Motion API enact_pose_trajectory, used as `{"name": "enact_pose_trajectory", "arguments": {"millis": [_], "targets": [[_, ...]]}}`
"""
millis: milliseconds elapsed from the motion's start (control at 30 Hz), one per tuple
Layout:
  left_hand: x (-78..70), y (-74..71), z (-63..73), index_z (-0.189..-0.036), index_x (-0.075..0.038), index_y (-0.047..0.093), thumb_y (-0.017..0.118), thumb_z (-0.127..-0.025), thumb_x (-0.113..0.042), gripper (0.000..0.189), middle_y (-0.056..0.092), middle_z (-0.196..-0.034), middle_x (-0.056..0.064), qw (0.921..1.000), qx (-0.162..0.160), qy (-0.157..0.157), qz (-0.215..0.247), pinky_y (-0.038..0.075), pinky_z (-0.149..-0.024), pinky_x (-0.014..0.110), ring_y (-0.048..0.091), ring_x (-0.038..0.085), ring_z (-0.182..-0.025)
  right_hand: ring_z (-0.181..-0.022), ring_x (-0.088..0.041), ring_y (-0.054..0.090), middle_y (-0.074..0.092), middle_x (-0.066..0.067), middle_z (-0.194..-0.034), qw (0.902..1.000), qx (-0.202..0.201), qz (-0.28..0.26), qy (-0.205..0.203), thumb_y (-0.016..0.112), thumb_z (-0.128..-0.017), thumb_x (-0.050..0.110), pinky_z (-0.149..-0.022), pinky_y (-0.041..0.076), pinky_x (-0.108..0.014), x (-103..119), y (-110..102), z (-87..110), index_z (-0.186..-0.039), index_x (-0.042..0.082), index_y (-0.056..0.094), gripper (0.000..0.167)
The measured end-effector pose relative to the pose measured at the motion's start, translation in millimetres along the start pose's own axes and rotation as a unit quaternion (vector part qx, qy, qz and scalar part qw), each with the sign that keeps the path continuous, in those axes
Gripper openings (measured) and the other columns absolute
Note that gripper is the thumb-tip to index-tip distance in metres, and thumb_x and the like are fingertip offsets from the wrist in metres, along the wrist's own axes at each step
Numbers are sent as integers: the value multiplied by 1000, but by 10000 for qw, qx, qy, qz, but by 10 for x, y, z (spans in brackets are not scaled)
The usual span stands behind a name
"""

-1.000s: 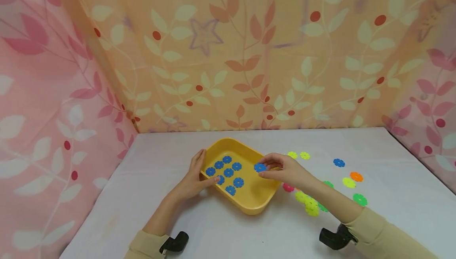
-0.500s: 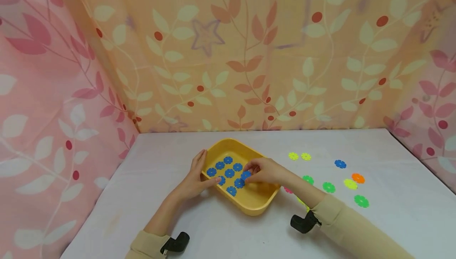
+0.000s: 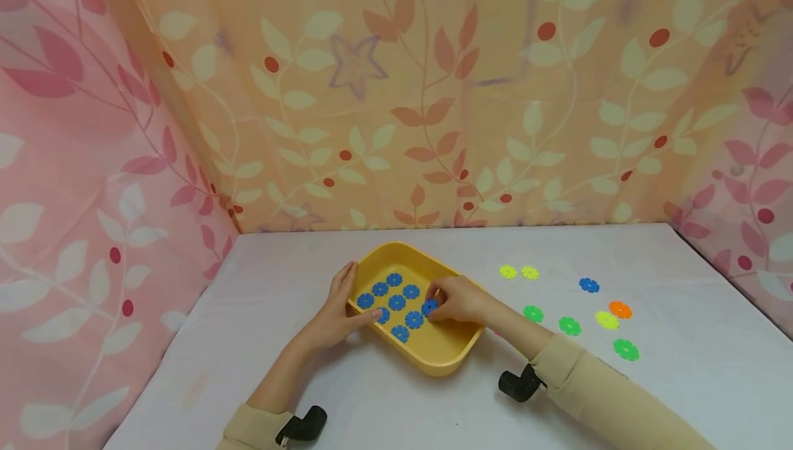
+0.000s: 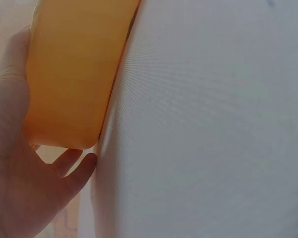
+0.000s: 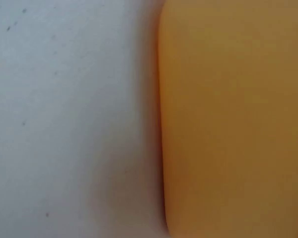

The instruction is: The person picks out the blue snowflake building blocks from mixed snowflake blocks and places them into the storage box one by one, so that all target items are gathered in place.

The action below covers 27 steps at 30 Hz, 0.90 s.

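A yellow plastic tray (image 3: 442,366) lies at an angle on the table, with several blue notched discs (image 3: 397,303) spread over its left half. My left hand (image 3: 334,316) holds the tray's left end, thumb over the rim and fingers along the outside. In the left wrist view, that hand (image 4: 20,168) wraps the corner of the tray (image 4: 74,74). Inside the tray, my right hand (image 3: 460,300) pinches one blue disc (image 3: 429,308) low over the floor, right of the others. The right wrist view shows only the tray's outer wall (image 5: 233,119) and tabletop; the hand is out of it.
Right of the tray, loose notched discs lie on the white table (image 3: 384,415): yellow (image 3: 530,272), green (image 3: 570,326), orange (image 3: 620,309) and one blue disc (image 3: 589,285). My right forearm (image 3: 517,326) covers part of that area. A patterned curtain (image 3: 427,92) stands behind.
My right hand has moved left and down from over the tray's right rim into the tray with the blue disc. My left hand stays on the tray.
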<state>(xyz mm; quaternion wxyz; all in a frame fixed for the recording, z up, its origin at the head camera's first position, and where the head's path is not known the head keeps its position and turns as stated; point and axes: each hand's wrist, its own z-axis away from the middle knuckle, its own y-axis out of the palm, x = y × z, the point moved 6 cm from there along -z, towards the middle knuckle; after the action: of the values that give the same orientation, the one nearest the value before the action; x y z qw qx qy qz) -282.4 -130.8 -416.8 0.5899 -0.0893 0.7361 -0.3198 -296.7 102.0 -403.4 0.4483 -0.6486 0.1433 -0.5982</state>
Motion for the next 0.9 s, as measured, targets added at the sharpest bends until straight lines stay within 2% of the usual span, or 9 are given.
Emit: {"name": "enact_pose_trajectory", "arguments": {"millis": [133,267,567,900], "targets": [[-10,3,12,-158,-16,-1,74,-86,-41,106,-7,-162,0,10000,34,-70,-33,9,-115,54,-1,27,-148,-68,-15,50,53,0,-72,9998,-41,193,-65,83,-79,18,-59,41,-25,26,7,9,-98,11,64,27],[-27,-5,18,-158,-17,-1,74,-86,-40,107,-7,-162,-1,10000,10,-90,-33,10,-115,53,0,27,-148,-68,-15,50,52,-1,-72,9998,-42,197,47,83,-79,18,-58,40,-25,33,4,14,-98,10,63,28],[-17,-8,11,-158,-17,0,75,-86,-39,106,-5,-162,0,10000,-40,-23,47,10,-115,54,0,28,-148,-71,-15,52,55,-1,-76,9993,-79,171,322,83,-78,18,-62,46,-24,-4,3,-4,-98,8,62,30],[29,3,-8,-158,-17,-1,74,-85,-44,108,-6,-162,0,9999,-44,-108,-41,10,-115,52,0,27,-148,-69,-14,52,55,-1,-76,9994,-134,221,249,81,-80,16,-60,46,-24,12,-8,13,-99,6,62,29]]}}
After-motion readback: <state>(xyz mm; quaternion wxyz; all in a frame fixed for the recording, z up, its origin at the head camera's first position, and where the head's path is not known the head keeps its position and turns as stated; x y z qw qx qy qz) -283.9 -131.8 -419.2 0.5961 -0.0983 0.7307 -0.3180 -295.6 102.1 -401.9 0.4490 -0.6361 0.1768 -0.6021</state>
